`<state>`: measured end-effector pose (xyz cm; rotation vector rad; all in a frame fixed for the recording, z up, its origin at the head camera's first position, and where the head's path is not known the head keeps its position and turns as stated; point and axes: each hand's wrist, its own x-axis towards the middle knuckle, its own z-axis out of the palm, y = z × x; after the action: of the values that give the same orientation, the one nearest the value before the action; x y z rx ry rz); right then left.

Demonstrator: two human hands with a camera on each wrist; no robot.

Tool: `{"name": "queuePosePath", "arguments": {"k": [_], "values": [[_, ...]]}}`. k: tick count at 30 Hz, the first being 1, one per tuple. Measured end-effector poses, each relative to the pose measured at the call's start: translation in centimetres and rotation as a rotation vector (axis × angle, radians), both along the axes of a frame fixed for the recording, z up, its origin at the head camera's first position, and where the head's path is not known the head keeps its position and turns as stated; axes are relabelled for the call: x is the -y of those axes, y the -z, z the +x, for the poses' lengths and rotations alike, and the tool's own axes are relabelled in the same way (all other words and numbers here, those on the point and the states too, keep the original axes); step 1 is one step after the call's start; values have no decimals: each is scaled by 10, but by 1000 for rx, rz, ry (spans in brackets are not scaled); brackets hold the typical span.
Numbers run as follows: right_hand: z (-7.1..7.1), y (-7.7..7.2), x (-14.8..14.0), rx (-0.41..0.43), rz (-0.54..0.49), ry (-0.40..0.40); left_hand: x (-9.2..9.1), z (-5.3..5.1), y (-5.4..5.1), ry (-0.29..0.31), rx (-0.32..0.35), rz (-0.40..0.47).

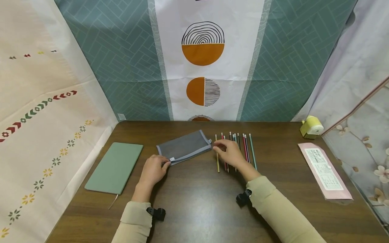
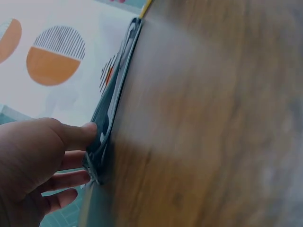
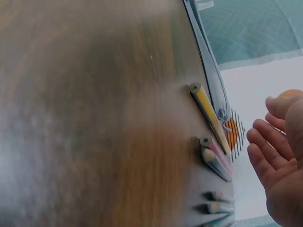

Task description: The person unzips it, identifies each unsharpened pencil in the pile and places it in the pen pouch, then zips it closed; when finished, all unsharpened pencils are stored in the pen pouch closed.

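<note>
Your left hand (image 1: 153,169) pinched the near-left corner of the grey pouch (image 1: 183,143), thumb on one side and fingers on the other. Good spot: holding the corner down likely stopped the soft body from sliding. A light grip suited it; a hard squeeze would probably have puckered the edge, where the left wrist view showed a narrow gap between layers. The pouch lay slantwise on the table (image 1: 194,202), between your hands. Your right hand (image 1: 229,153) held nothing, its fingers loosely bent and apart, above the yellow pencil (image 1: 217,160) and just beside the pouch's right end. Caution there, I'd say: the pencils lay close, and a low wrist could have rolled them.

Materials, left to right. Notebook (image 1: 113,168): flat, smooth matte green cover, thin ribbon (image 1: 113,201) trailing out. Pouch: limp, mesh-looking fabric, rectangular, paler trim, small pale tag. Yellow pencil: slim, its near end blunt. Remaining pencils (image 1: 245,148): loose row of straight sticks, reds, darks and a teal one, some with bare-wood cones; exact count hard to tell behind your hand. Sharpener (image 1: 311,127): chunky yellow body, rounded pale front. Packet (image 1: 325,172): flat pink oblong, white printed label, too small to read. Table: dark wood grain, slightly glossy.
</note>
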<state>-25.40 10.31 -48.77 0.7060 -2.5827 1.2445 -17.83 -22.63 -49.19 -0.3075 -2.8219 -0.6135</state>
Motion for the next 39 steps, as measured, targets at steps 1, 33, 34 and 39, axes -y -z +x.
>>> {"name": "queuePosePath", "arguments": {"k": [1,33,34,39], "values": [[0,-1,-2,-3,-6,7,-2,1,0,5,-9,-2],[3,-8,-102,121,-77,252,-43,0,3,-12,-51,11],[2,-8,-106,121,-72,262,-44,0,2,-17,-46,31],[3,-6,-120,130,-50,303,-50,1,1,-41,-36,130]]}}
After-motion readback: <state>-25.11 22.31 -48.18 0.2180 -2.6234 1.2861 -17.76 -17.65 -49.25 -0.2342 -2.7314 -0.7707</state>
